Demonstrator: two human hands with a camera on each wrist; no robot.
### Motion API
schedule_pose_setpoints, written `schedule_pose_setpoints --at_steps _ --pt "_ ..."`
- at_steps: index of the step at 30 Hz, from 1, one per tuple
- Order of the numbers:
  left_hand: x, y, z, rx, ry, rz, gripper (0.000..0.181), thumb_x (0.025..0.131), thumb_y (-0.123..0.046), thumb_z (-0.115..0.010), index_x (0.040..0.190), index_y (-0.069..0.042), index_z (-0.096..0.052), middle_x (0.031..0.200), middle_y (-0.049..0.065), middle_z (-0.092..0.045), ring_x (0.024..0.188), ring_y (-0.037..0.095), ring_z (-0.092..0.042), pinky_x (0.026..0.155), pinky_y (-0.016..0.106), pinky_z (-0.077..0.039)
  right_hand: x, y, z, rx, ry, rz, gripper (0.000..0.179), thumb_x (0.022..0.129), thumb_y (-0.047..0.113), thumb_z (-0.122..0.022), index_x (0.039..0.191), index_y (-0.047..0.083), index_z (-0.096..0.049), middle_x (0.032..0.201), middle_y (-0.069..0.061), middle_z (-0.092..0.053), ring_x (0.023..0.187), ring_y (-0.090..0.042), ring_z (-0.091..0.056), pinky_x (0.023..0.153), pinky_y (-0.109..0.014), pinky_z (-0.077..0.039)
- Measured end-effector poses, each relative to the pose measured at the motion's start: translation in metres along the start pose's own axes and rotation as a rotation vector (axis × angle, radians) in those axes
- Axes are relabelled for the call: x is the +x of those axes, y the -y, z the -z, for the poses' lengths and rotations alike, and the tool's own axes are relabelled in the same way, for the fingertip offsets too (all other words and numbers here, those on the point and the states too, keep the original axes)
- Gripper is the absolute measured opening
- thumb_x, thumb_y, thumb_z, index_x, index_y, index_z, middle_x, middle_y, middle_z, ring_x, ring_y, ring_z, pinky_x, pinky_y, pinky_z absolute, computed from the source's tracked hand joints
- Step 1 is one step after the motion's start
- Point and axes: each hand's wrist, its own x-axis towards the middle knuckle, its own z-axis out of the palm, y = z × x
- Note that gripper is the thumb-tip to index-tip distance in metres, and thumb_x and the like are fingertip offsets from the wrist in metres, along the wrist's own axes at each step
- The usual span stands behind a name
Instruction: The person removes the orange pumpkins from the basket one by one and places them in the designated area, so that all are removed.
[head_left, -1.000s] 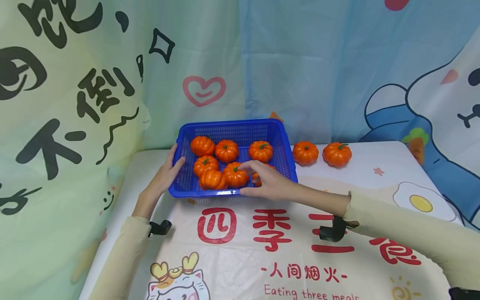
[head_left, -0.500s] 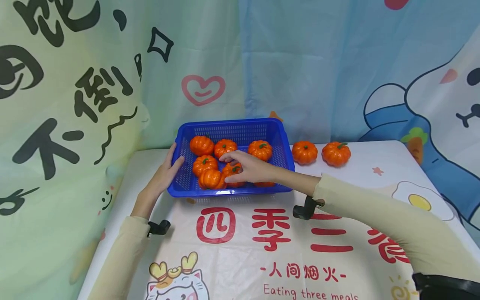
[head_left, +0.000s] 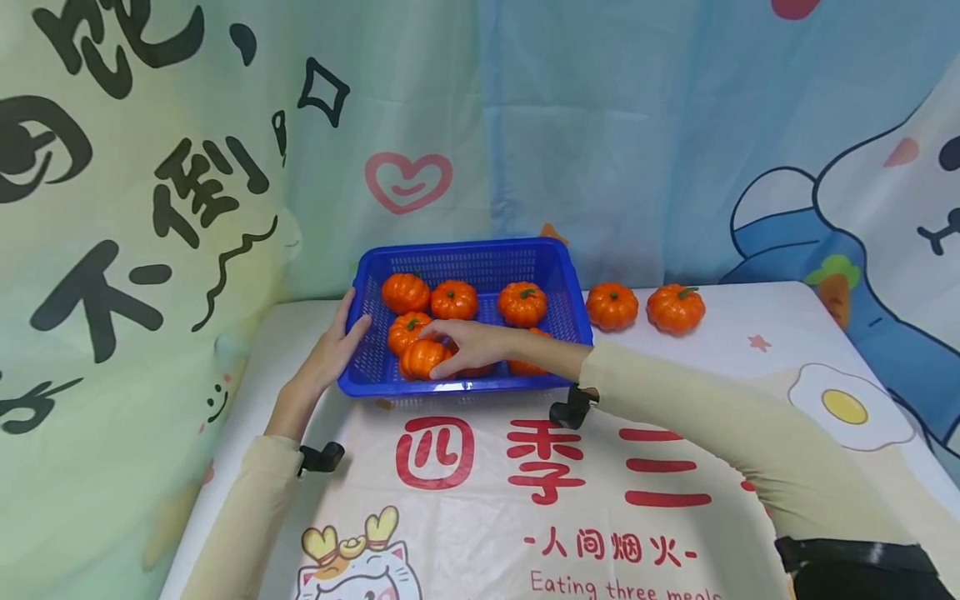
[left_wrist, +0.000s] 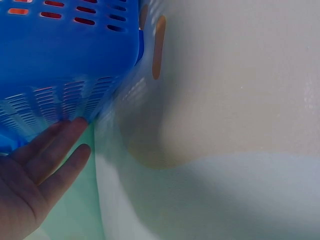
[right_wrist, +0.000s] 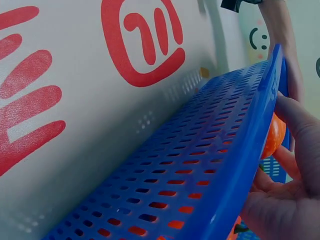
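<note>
A blue perforated basket (head_left: 543,250) stands on the table with several orange toy pumpkins in it. My left hand (head_left: 330,346) holds its left side, the thumb lapping over the rim. Straight fingers (left_wrist: 52,150) lie along the outer wall in the left wrist view. My right hand (head_left: 468,343) reaches in over the front rim. Its thumb and fingers are spread about the front-left pumpkin (head_left: 420,360), with fingertips right at its surface. Another pumpkin under that hand is mostly hidden. Through the right wrist view, the pumpkin (right_wrist: 275,134) shows between rim and fingers.
Two more pumpkins (head_left: 612,306) (head_left: 676,309) sit on the table right of the basket. A printed cloth (head_left: 480,533) covers the tabletop. Patterned curtains (head_left: 600,133) hang close behind and at the left. A dark strap (head_left: 855,558) crosses the right sleeve.
My right hand has moved left inside the basket, from above the front-middle pumpkin to the front-left one. The left hand and the basket have stayed in place.
</note>
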Motion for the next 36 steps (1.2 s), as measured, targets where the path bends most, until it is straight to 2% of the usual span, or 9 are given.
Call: schedule_pose_setpoints --at_steps 6,14,22,26,30,36 --pt "0.000 0.000 -0.002 -0.002 0.002 0.007 0.072 0.099 -0.060 -0.031 0.155 -0.038 0.009 0.161 0.020 -0.017 0.135 0.052 -0.038 0.112 0.065 -0.027 0.000 -0.002 -0.001 -0.011 -0.014 -0.042 0.066 0.089 0.034 -0.069 0.144 0.011 -0.042 0.145 -0.011 -0.048 0.130 -0.025 -0.048 0.113 -0.040 -0.038" --pt "0.000 0.000 -0.001 0.000 0.006 0.009 0.073 0.099 -0.060 -0.032 0.155 -0.037 0.009 0.163 0.017 -0.014 0.139 0.051 -0.033 0.114 0.064 -0.024 0.005 -0.004 -0.006 -0.089 -0.035 -0.089 0.070 0.088 0.040 -0.069 0.142 0.001 -0.046 0.141 -0.012 -0.054 0.127 -0.023 -0.051 0.114 -0.039 -0.038" --pt "-0.001 -0.001 -0.002 -0.004 0.007 0.013 0.075 0.098 -0.062 -0.032 0.155 -0.037 0.010 0.163 0.017 -0.013 0.140 0.051 -0.032 0.113 0.065 -0.024 0.003 -0.003 -0.007 -0.106 -0.120 -0.063 0.068 0.084 0.039 -0.072 0.137 0.001 -0.050 0.137 -0.012 -0.056 0.124 -0.024 -0.053 0.110 -0.037 -0.042" --pt "0.000 -0.001 -0.002 -0.007 0.010 0.007 0.076 0.097 -0.063 -0.032 0.155 -0.037 0.010 0.163 0.016 -0.012 0.140 0.051 -0.031 0.113 0.065 -0.024 -0.012 -0.004 0.002 -0.034 -0.184 -0.102 0.072 0.083 0.044 -0.073 0.140 0.007 -0.048 0.142 -0.010 -0.051 0.125 -0.025 -0.052 0.109 -0.041 -0.043" --pt "0.001 -0.003 -0.002 -0.003 0.016 0.000 0.076 0.098 -0.062 -0.031 0.155 -0.036 0.011 0.163 0.017 -0.012 0.140 0.051 -0.031 0.113 0.066 -0.024 -0.039 -0.009 0.012 0.084 -0.223 -0.158 0.075 0.084 0.045 -0.072 0.145 0.012 -0.043 0.148 -0.010 -0.045 0.129 -0.028 -0.052 0.107 -0.044 -0.045" --pt "-0.001 -0.003 -0.001 0.005 0.011 0.008 0.076 0.098 -0.063 -0.031 0.155 -0.036 0.011 0.163 0.016 -0.010 0.141 0.052 -0.029 0.113 0.066 -0.023 -0.073 -0.018 0.016 0.145 -0.264 -0.176 0.073 0.084 0.042 -0.073 0.144 0.012 -0.044 0.145 -0.011 -0.047 0.128 -0.031 -0.052 0.106 -0.046 -0.046"
